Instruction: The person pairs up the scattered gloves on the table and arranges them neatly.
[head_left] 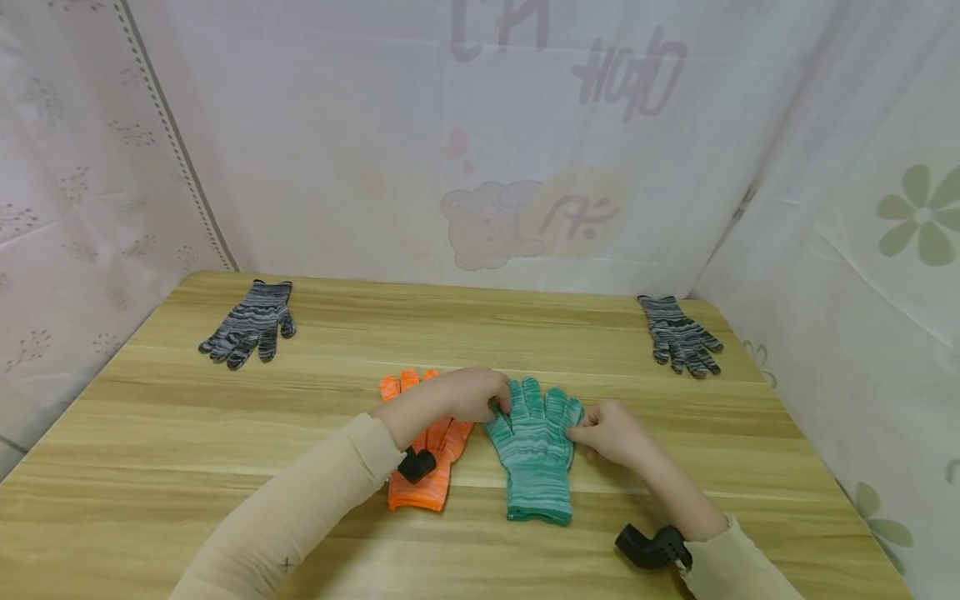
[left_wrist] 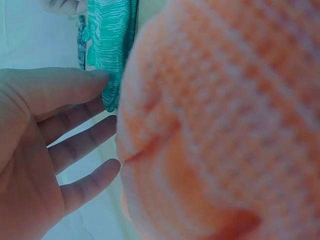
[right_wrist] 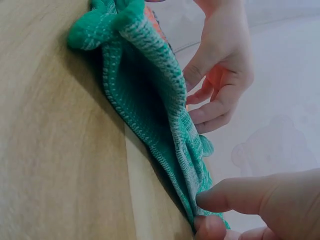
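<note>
A green-and-white knitted glove lies on the table with its fingers pointing away and its cuff nearest me. At its left side, my left hand pinches a fingertip of it between thumb and forefinger; the pinch shows in the left wrist view. My right hand pinches the glove's right edge, thumb against forefinger, as the right wrist view shows. Seen there, the green glove gapes between its two layers. Partly under my left forearm lies an orange knitted glove, which looms large in the left wrist view.
A grey-and-black knitted glove lies at the table's far left corner. Another grey-and-black glove lies at the far right corner. White printed curtains stand behind and beside the wooden table. Each wrist carries a black camera.
</note>
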